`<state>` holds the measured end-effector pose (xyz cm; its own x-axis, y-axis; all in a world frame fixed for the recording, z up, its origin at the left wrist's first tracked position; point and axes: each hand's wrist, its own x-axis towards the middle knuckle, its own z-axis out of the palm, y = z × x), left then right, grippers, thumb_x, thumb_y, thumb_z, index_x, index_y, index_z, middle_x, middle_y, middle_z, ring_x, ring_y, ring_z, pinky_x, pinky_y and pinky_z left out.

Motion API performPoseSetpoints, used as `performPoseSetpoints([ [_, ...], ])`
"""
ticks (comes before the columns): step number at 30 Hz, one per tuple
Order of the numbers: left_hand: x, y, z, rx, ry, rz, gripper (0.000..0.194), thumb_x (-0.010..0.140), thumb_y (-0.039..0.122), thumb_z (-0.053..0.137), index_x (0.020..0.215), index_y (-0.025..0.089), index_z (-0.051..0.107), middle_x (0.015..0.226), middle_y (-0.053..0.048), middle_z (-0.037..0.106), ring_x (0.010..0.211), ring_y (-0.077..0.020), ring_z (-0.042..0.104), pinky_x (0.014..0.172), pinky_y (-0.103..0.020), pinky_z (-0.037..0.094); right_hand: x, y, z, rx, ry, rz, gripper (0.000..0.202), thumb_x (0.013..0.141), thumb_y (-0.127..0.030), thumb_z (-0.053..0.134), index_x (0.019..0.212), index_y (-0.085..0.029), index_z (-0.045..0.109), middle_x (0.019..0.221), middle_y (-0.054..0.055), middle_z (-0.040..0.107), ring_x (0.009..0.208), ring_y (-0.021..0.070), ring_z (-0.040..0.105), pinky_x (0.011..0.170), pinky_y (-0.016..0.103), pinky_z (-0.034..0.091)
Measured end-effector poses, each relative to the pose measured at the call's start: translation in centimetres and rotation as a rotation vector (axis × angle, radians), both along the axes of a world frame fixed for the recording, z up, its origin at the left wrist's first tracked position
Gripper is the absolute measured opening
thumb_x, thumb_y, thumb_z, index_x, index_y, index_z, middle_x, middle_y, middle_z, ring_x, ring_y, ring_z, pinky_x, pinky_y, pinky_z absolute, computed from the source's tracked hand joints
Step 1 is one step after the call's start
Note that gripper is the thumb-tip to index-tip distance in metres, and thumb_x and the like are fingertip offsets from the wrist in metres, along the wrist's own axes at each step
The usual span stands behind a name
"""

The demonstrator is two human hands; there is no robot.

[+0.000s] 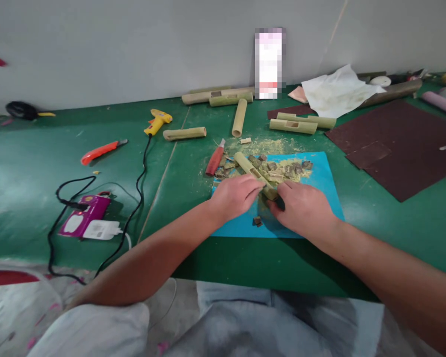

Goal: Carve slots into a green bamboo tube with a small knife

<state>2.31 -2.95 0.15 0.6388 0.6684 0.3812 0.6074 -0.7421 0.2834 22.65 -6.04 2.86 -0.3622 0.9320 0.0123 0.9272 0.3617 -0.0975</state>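
Note:
Both hands are on a bamboo tube point(243, 162) with a rectangular opening cut in its side; it lies slanted over a blue sheet point(319, 198). My left hand point(236, 196) is closed at the tube's middle, its fingertips beside the opening; whether it also pinches something small is hidden. My right hand point(305, 206) grips the tube's near end between thumb and fingers. Bamboo chips point(278, 171) and sawdust lie around the tube's far end. A red-handled knife point(215, 157) rests just left of them. One small dark chip point(257, 221) sits near the sheet's front edge.
More cut bamboo tubes point(293, 126) lie towards the wall. Left are a yellow glue gun point(158, 121), an orange utility knife point(103, 151) and a purple power strip point(85, 215) with black cords. Dark brown sheets point(405, 148) and white paper point(338, 91) lie right.

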Motion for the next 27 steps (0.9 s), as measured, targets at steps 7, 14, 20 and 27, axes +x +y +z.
performPoseSetpoints([
  [7,-0.4,0.6,0.0,0.004,-0.023,0.013,0.030,0.107,0.029,0.046,0.109,0.017,0.074,0.099,-0.008,0.077,0.089,-0.0187,0.075,0.076,-0.027,0.059,0.0,0.0,0.2,-0.027,-0.007,-0.001,0.023,0.093,-0.035,0.055,0.092,-0.017,0.068,0.088,0.011,0.070,0.076,0.0216,0.063,0.061,0.033,0.028],
  [14,0.1,-0.1,0.2,0.034,0.066,-0.010,0.034,0.108,0.029,0.041,0.108,0.018,0.073,0.095,-0.007,0.076,0.082,-0.0173,0.073,0.068,-0.025,0.055,0.0,-0.1,0.3,-0.024,-0.003,0.002,0.022,0.093,-0.034,0.054,0.091,-0.017,0.067,0.088,0.011,0.071,0.075,0.0213,0.063,0.059,0.033,0.025],
  [20,0.3,-0.4,0.0,0.039,0.071,-0.053,0.039,0.109,0.029,0.038,0.099,0.018,0.074,0.086,-0.005,0.073,0.075,-0.0165,0.071,0.063,-0.025,0.053,0.0,-0.1,0.2,-0.012,-0.012,0.001,0.020,0.093,-0.033,0.055,0.089,-0.018,0.067,0.085,0.010,0.071,0.073,0.0206,0.062,0.059,0.033,0.026],
  [27,0.2,-0.3,0.1,-0.002,0.095,-0.070,0.038,0.109,0.031,0.039,0.101,0.018,0.074,0.091,-0.006,0.075,0.079,-0.0160,0.072,0.067,-0.024,0.055,0.1,-0.1,0.0,-0.014,-0.025,0.012,0.020,0.093,-0.033,0.055,0.091,-0.017,0.068,0.088,0.011,0.072,0.076,0.0221,0.064,0.061,0.033,0.027],
])
